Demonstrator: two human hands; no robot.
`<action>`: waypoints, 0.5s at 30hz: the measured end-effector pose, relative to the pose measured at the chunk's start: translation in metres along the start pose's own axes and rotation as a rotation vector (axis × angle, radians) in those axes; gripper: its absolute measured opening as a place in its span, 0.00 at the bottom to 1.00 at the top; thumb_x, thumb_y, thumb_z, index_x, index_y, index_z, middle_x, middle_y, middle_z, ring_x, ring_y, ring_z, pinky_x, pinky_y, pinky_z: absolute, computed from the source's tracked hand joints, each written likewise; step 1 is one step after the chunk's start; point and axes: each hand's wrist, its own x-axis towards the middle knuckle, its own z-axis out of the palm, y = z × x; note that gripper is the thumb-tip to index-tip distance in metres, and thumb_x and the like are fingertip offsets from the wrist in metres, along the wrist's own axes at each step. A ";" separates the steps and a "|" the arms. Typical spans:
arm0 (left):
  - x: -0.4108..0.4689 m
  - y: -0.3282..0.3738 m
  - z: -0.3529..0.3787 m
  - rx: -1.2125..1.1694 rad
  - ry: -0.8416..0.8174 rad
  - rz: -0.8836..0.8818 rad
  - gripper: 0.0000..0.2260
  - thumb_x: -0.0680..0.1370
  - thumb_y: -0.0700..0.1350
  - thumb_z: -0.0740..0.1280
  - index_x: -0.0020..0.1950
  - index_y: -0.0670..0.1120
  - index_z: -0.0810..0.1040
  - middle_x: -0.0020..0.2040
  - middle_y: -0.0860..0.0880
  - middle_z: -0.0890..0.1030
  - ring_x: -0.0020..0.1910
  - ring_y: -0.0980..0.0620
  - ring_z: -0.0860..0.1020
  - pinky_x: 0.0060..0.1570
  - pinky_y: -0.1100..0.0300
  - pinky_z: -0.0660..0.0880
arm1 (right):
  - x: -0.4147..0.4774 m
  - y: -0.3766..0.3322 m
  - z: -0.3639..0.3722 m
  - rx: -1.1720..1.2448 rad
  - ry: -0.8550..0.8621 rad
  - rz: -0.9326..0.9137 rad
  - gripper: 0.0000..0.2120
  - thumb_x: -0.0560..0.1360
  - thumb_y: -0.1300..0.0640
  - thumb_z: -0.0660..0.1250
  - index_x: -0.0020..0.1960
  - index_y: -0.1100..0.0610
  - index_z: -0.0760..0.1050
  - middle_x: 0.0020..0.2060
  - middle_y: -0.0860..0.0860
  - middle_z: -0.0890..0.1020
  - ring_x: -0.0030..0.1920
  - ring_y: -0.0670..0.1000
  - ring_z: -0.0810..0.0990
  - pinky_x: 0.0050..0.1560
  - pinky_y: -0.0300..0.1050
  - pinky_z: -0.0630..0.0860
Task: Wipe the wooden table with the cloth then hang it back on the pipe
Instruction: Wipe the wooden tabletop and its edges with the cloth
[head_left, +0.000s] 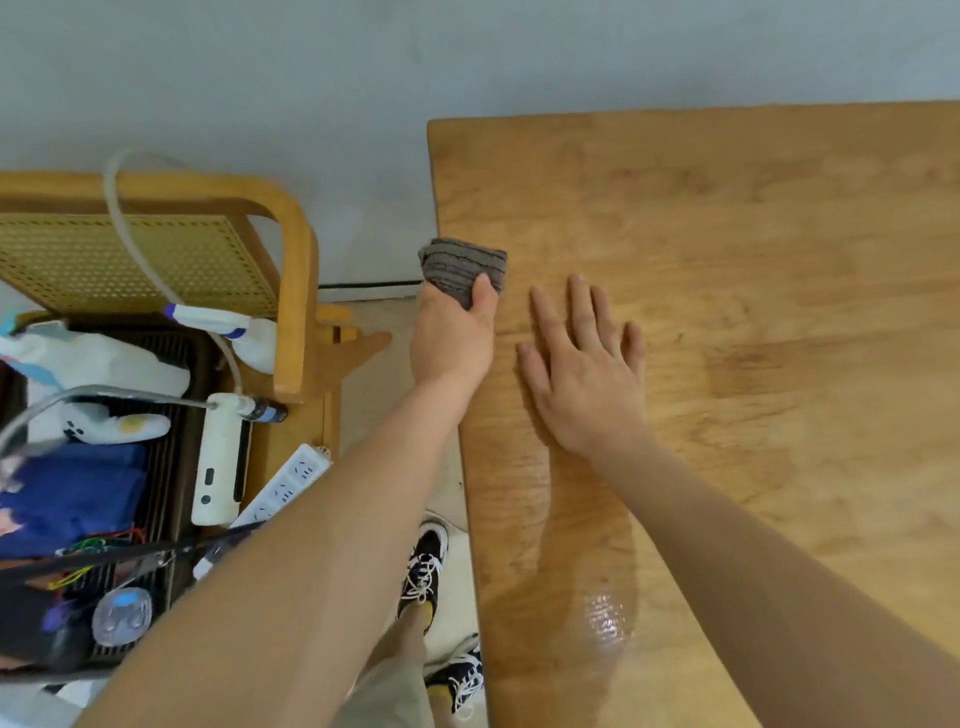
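Note:
The wooden table (753, 234) fills the right half of the view, with a wet sheen near its front left. My left hand (451, 338) grips a folded grey striped cloth (462, 267) at the table's left edge, partly over the edge. My right hand (582, 364) lies flat on the tabletop just right of the cloth, fingers spread, holding nothing. A curved metal pipe (104, 395) shows at the left over the cluttered shelf.
A wooden cart with a woven back (291, 291) stands left of the table, full of clutter: a white power strip (285, 486), a white device (221, 462), a spray bottle (234, 325), blue fabric (72, 493). My shoes (426, 571) stand in the narrow gap between.

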 end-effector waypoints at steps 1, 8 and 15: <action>0.011 0.006 0.001 0.017 0.011 -0.002 0.23 0.79 0.60 0.57 0.62 0.42 0.67 0.57 0.43 0.78 0.54 0.42 0.77 0.44 0.57 0.68 | 0.011 0.001 -0.004 -0.005 -0.001 -0.015 0.27 0.81 0.38 0.45 0.78 0.40 0.45 0.79 0.49 0.45 0.79 0.52 0.41 0.75 0.60 0.42; 0.091 0.051 0.004 0.053 0.049 -0.012 0.24 0.79 0.60 0.55 0.62 0.41 0.67 0.57 0.44 0.77 0.53 0.43 0.77 0.43 0.56 0.68 | 0.021 0.000 -0.005 -0.053 0.029 -0.009 0.27 0.80 0.38 0.45 0.78 0.40 0.48 0.79 0.50 0.49 0.79 0.51 0.43 0.75 0.61 0.45; 0.146 0.085 0.008 0.078 0.112 -0.031 0.23 0.79 0.60 0.53 0.63 0.43 0.68 0.53 0.47 0.77 0.49 0.45 0.76 0.44 0.56 0.69 | 0.024 -0.001 -0.004 -0.037 0.127 0.007 0.27 0.78 0.40 0.55 0.76 0.42 0.60 0.78 0.51 0.59 0.78 0.53 0.54 0.72 0.63 0.54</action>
